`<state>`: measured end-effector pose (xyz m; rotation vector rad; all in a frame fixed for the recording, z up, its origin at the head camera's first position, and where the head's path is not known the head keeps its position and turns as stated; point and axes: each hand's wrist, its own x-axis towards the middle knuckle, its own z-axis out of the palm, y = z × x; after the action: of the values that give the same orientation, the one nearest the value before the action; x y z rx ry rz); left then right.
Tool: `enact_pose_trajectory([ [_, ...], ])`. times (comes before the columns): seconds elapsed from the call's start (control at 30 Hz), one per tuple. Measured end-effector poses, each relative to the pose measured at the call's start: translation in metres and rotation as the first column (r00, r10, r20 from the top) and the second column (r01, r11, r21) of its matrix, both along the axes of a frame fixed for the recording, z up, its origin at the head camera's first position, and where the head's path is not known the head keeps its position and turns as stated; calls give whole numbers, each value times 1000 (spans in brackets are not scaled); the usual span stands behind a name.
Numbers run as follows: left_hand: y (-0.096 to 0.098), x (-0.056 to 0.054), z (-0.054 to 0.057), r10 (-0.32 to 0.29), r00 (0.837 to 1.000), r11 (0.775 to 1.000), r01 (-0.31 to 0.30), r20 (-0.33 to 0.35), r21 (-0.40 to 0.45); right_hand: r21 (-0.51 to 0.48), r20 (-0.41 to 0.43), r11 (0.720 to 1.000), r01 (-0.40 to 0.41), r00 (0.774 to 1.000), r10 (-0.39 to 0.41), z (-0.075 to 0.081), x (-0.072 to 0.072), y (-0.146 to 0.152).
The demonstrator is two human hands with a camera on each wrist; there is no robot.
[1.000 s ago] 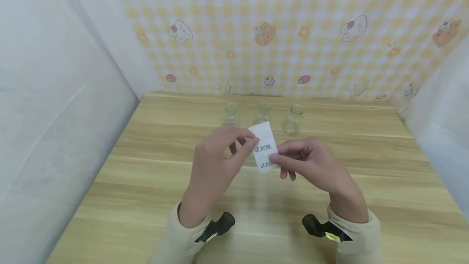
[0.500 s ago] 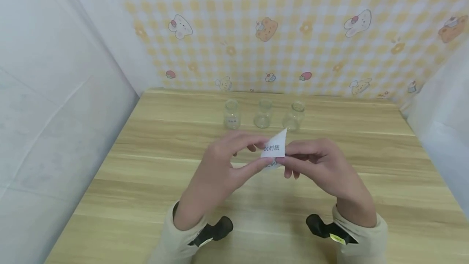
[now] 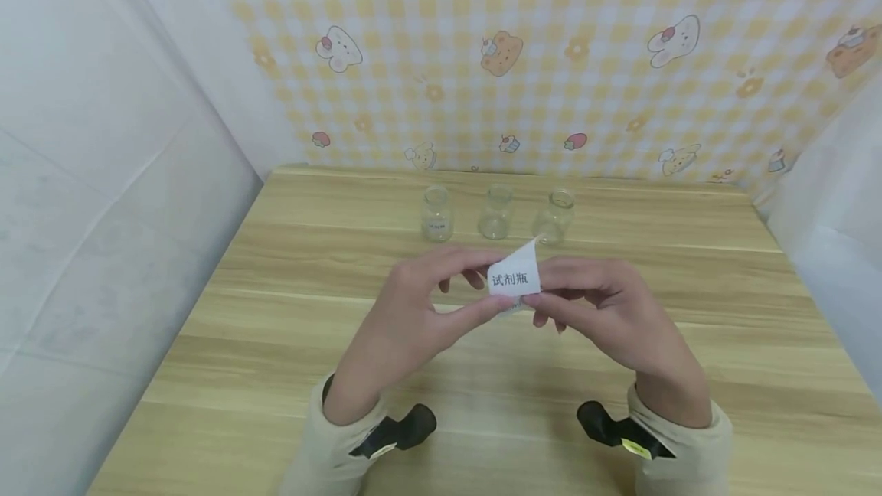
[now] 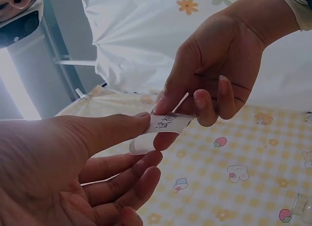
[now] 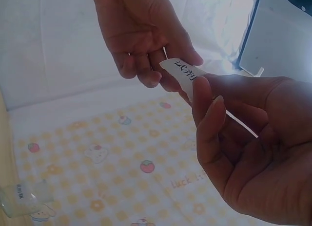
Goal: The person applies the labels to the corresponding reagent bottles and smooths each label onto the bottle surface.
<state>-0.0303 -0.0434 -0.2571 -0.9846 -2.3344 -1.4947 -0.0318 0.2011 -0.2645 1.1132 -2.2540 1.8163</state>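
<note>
A small white label sheet (image 3: 511, 275) printed with black characters is held up above the table, bent over so its upper part curls and one corner points up. My left hand (image 3: 406, 327) pinches its lower left side, thumb in front. From the other side my right hand (image 3: 616, 316) pinches the right edge between thumb and index finger. In the left wrist view the sheet (image 4: 168, 122) bows into a loop between both hands' fingertips. The right wrist view shows the printed face (image 5: 179, 72), part of it covered by fingers.
Three clear glass bottles stand in a row at the back: the left bottle (image 3: 437, 217) carries a label, beside the middle bottle (image 3: 495, 214) and the right bottle (image 3: 555, 217). Behind the wooden table (image 3: 289, 266) hangs a yellow checked cloth (image 3: 441, 60).
The sheet was fairly flat a second ago and is now bent over. Both hands have shifted slightly right, the left thumb moving down to meet the right thumb.
</note>
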Motion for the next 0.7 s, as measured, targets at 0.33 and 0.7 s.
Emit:
enact_pose_trajectory([
  [0.33,3,1,-2,91,984,995,-82,-152,65,28,25,997,67,997,-68,-1,2,-5],
  [0.7,9,-3,-8,196,956,977,-171,-217,126,-77,57,995,60,997,-56,-4,2,-10],
])
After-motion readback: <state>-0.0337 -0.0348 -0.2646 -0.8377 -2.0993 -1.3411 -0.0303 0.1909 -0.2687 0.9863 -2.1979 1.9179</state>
